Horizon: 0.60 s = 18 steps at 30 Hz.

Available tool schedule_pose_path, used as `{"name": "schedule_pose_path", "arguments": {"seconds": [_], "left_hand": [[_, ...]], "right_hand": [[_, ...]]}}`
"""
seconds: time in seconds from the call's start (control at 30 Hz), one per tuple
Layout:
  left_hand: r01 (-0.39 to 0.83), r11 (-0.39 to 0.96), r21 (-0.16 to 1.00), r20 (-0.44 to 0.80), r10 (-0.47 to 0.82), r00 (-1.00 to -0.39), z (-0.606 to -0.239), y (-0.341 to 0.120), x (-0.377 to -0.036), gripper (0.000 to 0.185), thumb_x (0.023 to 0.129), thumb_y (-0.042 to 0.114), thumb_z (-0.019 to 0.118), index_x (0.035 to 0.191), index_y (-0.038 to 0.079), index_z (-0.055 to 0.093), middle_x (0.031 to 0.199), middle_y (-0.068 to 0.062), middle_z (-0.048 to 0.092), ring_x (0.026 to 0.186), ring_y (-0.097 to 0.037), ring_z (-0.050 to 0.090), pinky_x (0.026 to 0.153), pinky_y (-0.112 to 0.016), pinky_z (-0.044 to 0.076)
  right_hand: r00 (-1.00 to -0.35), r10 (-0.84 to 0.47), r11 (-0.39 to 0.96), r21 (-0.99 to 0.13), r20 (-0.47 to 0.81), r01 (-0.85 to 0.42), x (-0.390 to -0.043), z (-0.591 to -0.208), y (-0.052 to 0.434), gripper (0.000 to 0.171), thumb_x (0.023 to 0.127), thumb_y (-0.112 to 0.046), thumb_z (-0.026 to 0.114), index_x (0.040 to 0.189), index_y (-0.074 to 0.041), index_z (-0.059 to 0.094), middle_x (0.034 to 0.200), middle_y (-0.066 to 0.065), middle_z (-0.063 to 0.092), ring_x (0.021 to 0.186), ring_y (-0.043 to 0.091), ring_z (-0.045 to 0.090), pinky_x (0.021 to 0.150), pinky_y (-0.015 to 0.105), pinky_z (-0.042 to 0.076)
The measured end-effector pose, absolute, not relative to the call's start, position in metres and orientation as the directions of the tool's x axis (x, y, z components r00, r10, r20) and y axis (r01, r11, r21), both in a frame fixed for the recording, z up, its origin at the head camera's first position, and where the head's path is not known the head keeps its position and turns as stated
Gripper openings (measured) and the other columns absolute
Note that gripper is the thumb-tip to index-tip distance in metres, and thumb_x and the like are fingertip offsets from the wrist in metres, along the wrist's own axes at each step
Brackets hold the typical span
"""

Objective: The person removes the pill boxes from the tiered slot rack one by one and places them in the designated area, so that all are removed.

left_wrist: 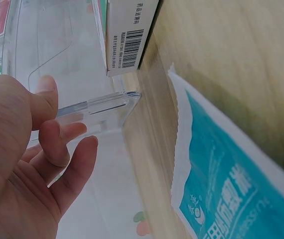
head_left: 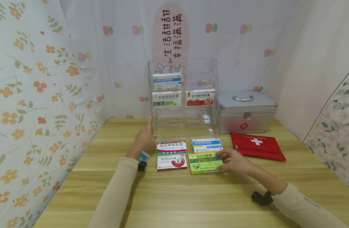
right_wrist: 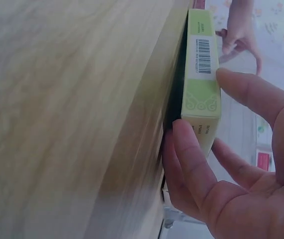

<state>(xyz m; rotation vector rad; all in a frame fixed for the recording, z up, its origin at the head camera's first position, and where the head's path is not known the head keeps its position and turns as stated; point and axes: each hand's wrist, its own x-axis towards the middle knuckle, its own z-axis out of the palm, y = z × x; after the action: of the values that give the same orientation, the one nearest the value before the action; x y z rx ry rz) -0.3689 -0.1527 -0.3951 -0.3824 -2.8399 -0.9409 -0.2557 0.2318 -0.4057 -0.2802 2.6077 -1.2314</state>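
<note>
Right hand (head_left: 234,161): fingers and thumb curled round the right end of a green box (head_left: 205,162), which lay flat on the wooden surface (head_left: 174,196) in the front row of four boxes, just right of a red-and-white box (head_left: 171,162). Left hand (head_left: 146,134): fingers straight and relaxed, touching the lower left edge of a clear rack (head_left: 183,95) that held three boxes. Beside the rack: a metal case (head_left: 246,112) and a red pouch (head_left: 257,145).

A metal first-aid case (head_left: 247,111) stands behind a red pouch (head_left: 257,145).
</note>
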Motion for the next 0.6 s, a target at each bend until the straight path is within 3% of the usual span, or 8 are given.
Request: {"name": "schedule_pose_path", "arguments": {"seconds": [0.27,0.6], "left_hand": [[0.276,0.783,0.558,0.197,0.198,-0.960,-0.3945,-0.1527,-0.3683,0.098,0.091,0.010,0.072,0.155,0.029,0.001,0.070,-0.014,0.057,0.053,-0.022,0.053,0.050,-0.031,0.043],[0.283,0.782,0.556,0.194,0.209,-0.959,-0.3950,-0.1526,-0.3685,0.099,0.091,0.010,0.072,0.155,0.029,0.000,0.066,-0.013,0.057,0.049,-0.021,0.052,0.047,-0.030,0.042]], "right_hand": [[-0.953,-0.266,0.660,-0.748,-0.144,-0.071,-0.2543,-0.4034,0.2286,0.062,0.074,-0.019,0.088,0.125,-0.001,0.060,0.115,0.022,0.061,0.093,0.028,0.066,0.079,0.040,0.056],[-0.962,-0.229,0.702,-0.710,-0.148,-0.058,-0.2512,-0.4023,0.2248,0.062,0.074,-0.022,0.088,0.127,-0.005,0.061,0.118,0.018,0.062,0.104,0.031,0.058,0.079,0.038,0.056]]}}
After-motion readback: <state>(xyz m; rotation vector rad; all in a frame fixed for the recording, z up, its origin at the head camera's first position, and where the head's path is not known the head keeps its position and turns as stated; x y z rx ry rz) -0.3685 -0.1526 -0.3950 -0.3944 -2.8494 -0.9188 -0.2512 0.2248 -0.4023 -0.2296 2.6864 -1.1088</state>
